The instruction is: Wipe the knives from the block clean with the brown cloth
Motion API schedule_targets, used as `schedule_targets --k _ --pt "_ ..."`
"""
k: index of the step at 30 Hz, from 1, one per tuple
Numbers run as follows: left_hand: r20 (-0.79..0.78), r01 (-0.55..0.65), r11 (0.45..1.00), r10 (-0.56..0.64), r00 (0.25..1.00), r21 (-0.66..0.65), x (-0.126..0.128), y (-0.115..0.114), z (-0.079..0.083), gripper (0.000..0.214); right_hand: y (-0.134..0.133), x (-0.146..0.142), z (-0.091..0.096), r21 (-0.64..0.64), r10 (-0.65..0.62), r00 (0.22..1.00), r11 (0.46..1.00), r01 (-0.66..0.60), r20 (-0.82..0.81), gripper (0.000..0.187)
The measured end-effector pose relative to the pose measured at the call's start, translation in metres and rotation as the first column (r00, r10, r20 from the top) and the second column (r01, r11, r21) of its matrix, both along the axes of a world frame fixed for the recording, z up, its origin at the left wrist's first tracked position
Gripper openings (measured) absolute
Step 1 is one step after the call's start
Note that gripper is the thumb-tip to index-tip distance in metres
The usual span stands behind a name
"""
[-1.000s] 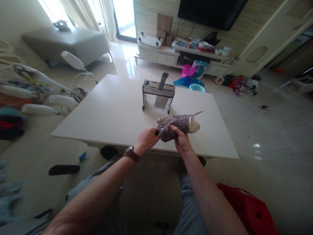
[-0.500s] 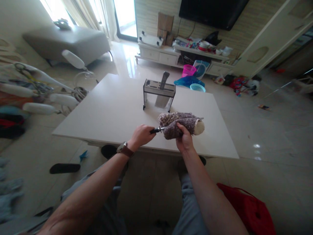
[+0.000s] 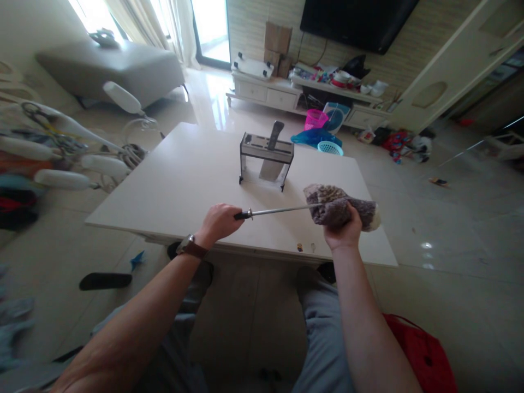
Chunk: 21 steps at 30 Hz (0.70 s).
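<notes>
My left hand [image 3: 219,221] grips the black handle of a thin steel sharpening rod [image 3: 280,210], held level above the white table [image 3: 184,185]. My right hand [image 3: 344,232] is closed around a fuzzy brown-grey cloth [image 3: 338,207] that wraps the rod's far end. The bare rod shows between my two hands. A knife block [image 3: 266,155] with one large knife in it stands on the table just beyond the rod.
Two tiny objects [image 3: 305,247] lie near the table's front edge. A red bag [image 3: 421,355] sits on the floor at my right. A drying rack [image 3: 61,158] with clothes stands left. A black slipper [image 3: 105,280] lies on the floor. A TV cabinet [image 3: 311,95] lines the far wall.
My right hand slid the cloth along the rod to the right, toward its tip. My left hand drew the handle left, so most of the rod is now bare.
</notes>
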<state>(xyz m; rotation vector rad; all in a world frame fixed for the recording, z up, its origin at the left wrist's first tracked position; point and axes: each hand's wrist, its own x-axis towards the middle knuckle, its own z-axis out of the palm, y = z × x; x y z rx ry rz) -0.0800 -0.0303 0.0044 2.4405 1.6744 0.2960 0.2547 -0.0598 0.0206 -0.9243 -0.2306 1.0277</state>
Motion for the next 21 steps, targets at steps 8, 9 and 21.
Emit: schedule_targets --k 8,9,21 --pt "0.168 -0.106 0.991 0.118 0.979 -0.077 0.033 -0.002 0.003 0.032 -0.005 -0.046 0.004 -0.033 0.103 0.994 0.994 -0.101 0.042 0.033" --pt "0.186 -0.1 0.991 0.115 0.976 -0.086 0.038 -0.003 0.003 0.033 -0.006 -0.056 0.004 -0.042 0.124 0.992 0.991 -0.123 0.033 0.033" --pt "0.22 0.025 0.99 0.006 0.975 -0.137 0.081 -0.018 0.015 0.029 -0.011 -0.116 -0.009 -0.081 0.114 0.971 0.992 -0.099 0.208 0.049"
